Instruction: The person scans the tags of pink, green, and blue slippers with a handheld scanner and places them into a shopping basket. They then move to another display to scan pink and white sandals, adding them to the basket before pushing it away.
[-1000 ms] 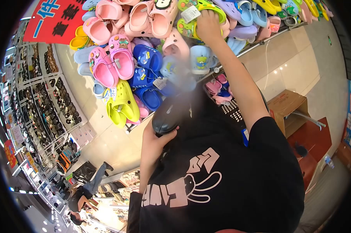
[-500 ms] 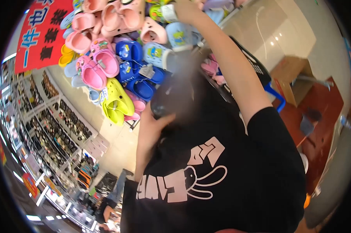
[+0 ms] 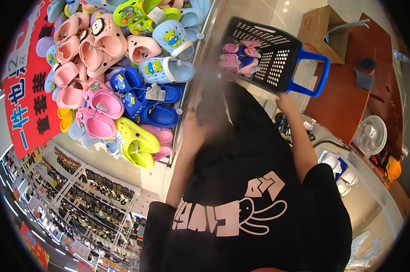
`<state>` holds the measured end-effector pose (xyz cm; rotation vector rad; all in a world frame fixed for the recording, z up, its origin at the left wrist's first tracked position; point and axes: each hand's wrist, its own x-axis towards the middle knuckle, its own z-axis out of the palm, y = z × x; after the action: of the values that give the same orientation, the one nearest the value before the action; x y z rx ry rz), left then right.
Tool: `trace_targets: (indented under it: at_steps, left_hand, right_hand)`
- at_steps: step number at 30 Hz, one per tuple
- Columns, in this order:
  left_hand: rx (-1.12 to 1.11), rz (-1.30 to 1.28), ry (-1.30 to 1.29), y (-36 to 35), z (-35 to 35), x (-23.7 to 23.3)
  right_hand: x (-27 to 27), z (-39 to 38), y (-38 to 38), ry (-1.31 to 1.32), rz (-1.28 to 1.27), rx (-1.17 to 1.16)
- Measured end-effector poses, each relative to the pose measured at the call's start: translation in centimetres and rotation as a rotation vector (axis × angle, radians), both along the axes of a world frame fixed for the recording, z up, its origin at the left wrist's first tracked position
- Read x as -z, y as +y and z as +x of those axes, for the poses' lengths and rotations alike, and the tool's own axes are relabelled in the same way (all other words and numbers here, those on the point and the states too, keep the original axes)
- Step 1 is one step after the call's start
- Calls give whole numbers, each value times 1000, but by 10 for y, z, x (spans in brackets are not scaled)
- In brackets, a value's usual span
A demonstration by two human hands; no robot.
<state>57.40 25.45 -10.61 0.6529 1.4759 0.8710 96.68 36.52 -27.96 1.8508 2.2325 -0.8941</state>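
Observation:
My left hand [image 3: 196, 131] is beside the metal edge of the shoe display, near the blue clogs [image 3: 162, 115]. A dark smear covers its fingers, so what they hold, if anything, cannot be made out. On the other side, my right hand [image 3: 284, 102] is at the lower corner of a black shopping basket [image 3: 275, 63], close to its blue handle [image 3: 324, 75], with the fingers closed at the rim and partly hidden. Inside the basket lie pink and blue children's shoes [image 3: 232, 61]. Lime-yellow clogs [image 3: 137, 143] and pink clogs [image 3: 98, 122] sit on the display.
A red sign [image 3: 30, 99] hangs at the left. Shelves of shoes [image 3: 105, 204] fill the lower left. At the right are a cardboard box [image 3: 320, 34], a reddish-brown board [image 3: 341, 90], a white fan [image 3: 372, 134] and white shoes [image 3: 345, 177].
My right hand has come down from the clogs at the top to the basket's corner. The view has turned, showing more of the basket and display. My left hand remains beside the display.

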Motion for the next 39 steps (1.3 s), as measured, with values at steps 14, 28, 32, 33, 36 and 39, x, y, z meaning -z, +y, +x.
trace_targets:
  at_steps: [14, 28, 32, 33, 36, 39]
  left_hand:
    - [545, -546, 690, -108, 73, 186]
    - [401, -348, 890, -85, 87, 276]
    - [375, -419, 880, -85, 83, 277]
    - [374, -444, 884, -85, 82, 278]
    - [365, -415, 877, -80, 79, 278]
    - [373, -382, 873, -81, 78, 278]
  right_hand:
    - [111, -56, 36, 291, -78, 21]
    - [440, -143, 147, -247, -100, -473]
    - [492, -155, 133, -298, -33, -592]
    - [497, -155, 140, -295, -35, -594]
    - [506, -148, 151, -123, -204, -538]
    - [510, -137, 142, 115, -274, -336]
